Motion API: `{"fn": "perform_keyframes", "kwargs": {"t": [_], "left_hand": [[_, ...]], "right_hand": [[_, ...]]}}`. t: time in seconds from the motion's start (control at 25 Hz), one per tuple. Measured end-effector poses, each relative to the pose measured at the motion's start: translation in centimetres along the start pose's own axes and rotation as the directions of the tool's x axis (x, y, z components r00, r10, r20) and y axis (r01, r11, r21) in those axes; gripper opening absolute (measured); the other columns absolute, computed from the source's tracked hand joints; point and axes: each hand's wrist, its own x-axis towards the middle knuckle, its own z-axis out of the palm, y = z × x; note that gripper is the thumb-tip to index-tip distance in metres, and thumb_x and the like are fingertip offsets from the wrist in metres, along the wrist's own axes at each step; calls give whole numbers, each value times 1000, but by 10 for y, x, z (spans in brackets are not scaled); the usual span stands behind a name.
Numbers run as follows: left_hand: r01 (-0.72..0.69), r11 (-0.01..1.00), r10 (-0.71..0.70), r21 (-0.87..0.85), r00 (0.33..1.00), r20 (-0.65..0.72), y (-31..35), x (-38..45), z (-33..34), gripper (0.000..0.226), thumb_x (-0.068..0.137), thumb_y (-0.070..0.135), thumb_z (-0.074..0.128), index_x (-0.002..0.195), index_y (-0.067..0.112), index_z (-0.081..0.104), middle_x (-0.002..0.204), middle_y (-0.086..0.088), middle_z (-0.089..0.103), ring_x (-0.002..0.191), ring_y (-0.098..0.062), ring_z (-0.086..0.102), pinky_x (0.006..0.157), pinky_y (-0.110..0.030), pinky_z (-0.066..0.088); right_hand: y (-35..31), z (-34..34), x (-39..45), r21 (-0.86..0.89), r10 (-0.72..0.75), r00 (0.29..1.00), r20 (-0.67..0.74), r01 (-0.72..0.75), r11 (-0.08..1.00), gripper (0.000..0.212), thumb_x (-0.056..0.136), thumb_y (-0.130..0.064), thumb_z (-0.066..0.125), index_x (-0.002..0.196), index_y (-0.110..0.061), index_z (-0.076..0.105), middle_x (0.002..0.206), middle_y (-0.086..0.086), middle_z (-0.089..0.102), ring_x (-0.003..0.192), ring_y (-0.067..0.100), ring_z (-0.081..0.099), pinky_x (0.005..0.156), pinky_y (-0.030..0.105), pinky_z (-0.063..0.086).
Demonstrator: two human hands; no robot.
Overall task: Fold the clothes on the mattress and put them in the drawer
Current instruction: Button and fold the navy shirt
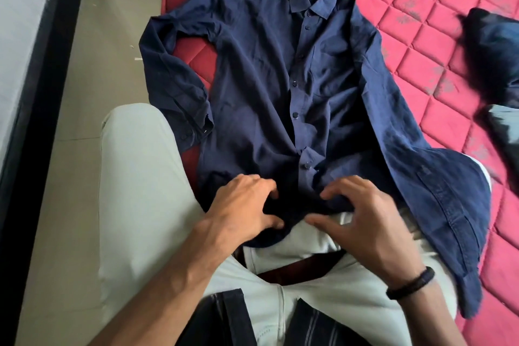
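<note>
Head view: both forearms reached fwd from the bottom of frame toward the hem of a navy shirt (266,87). Left hand (241,211) sat palm down on the lower-left hem, knuckles raised, fingers curled into the cloth w/ the thumb reaching in underneath; its grip looked closed on a bunch of hem fabric. Right hand (365,219) was just beside it, palm down, fingers spread and bent, fingertips pressing the hem edge, thumb stretched toward the left hand. Whether that grip actually pinched cloth or only pressed it, can't tell. A black wristband (411,282) circled the right wrist.

The shirt lay front up, buttoned, on a red quilted mattress (421,70). Long axis ran near-to-far: collar at the far end, hem at the near end, over the person's lap in pale trousers (134,191). Left sleeve bent back on itself along the mattress edge, cuff near the knee. Right sleeve ran down the right side, cuff toward the near-right corner.

Other clothes: dark garments (494,50) at the right edge, more at the far top, well apart from the shirt. Beige floor (112,22) lay left of the mattress.
</note>
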Motion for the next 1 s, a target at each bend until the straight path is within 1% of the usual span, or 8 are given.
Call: {"fn": "perform_keyframes", "kwargs": {"t": [0.08, 0.2, 0.4, 0.48, 0.6, 0.76, 0.84, 1.0], "left_hand": [[-4, 999, -2, -51, 993, -117, 2, 4, -3, 21, 87, 44, 75, 105, 36, 68, 94, 15, 67, 98, -14, 65, 77, -31, 49], [47, 994, -67, -95, 975, -212, -3, 9, -14, 4, 91, 35, 71, 95, 33, 72, 87, 11, 72, 88, -18, 70, 75, -35, 56], [20, 989, -103, -150, 817, -568, -38, 3, -31, 24, 92, 15, 66, 110, 30, 69, 88, 8, 71, 86, -26, 65, 80, -45, 54], [-48, 995, -16, -83, 772, -635, -30, 1, -28, 23, 90, 10, 66, 107, 26, 69, 89, 5, 66, 86, -24, 57, 83, -42, 49], [-193, 973, 103, -130, 858, -503, -2, 0, -9, 13, 86, 39, 76, 94, 29, 74, 78, 11, 57, 77, -14, 54, 76, -39, 52], [-24, 998, 38, 63, 970, -239, 6, 0, 10, 72, 65, 86, 67, 111, 31, 73, 94, 9, 59, 97, -13, 57, 80, -32, 52], [-84, 991, 106, 109, 969, -224, 7, 2, 13, 63, 75, 78, 68, 115, 29, 71, 102, 7, 61, 104, -16, 55, 84, -32, 52], [-183, 956, 96, -228, 933, -347, 5, -5, -12, 13, 94, 37, 69, 101, 26, 72, 92, 8, 73, 88, -15, 68, 80, -38, 54]], "right_hand": [[9, 18, -1, -194, -11, 998, 69, 24, 981, 38, 67, -47, 91, 93, -27, 72, 101, -11, 62, 99, 18, 59, 83, 40, 47], [15, 23, 7, -136, -54, 999, -8, 52, 989, 17, 82, -29, 83, 91, -23, 70, 95, -9, 62, 92, 22, 59, 78, 41, 47], [19, -15, 19, 461, 84, 983, -163, 1, 887, 8, 102, -13, 60, 108, -17, 58, 72, -2, 57, 61, 11, 47, 61, 25, 39], [17, -24, 26, 497, 84, 974, -211, 33, 867, 12, 105, -10, 54, 113, -17, 52, 65, 1, 42, 55, 12, 32, 55, 25, 29], [10, -26, 34, 336, -35, 975, -220, 110, 935, 10, 103, -13, 59, 109, -20, 64, 68, -7, 50, 58, 12, 44, 58, 25, 37], [-1, -32, 27, 236, -86, 978, -191, 131, 963, 19, 91, -21, 77, 109, -29, 76, 84, -8, 68, 82, 13, 66, 79, 21, 51], [-5, -40, 18, 261, -95, 973, -212, 150, 954, 26, 93, -12, 74, 114, -26, 75, 93, -11, 72, 93, 12, 69, 88, 23, 53], [-16, -59, -4, 373, -159, 987, -38, 161, 914, 38, 87, 2, 74, 115, -25, 74, 95, -14, 74, 96, 7, 71, 87, 16, 52]]}}
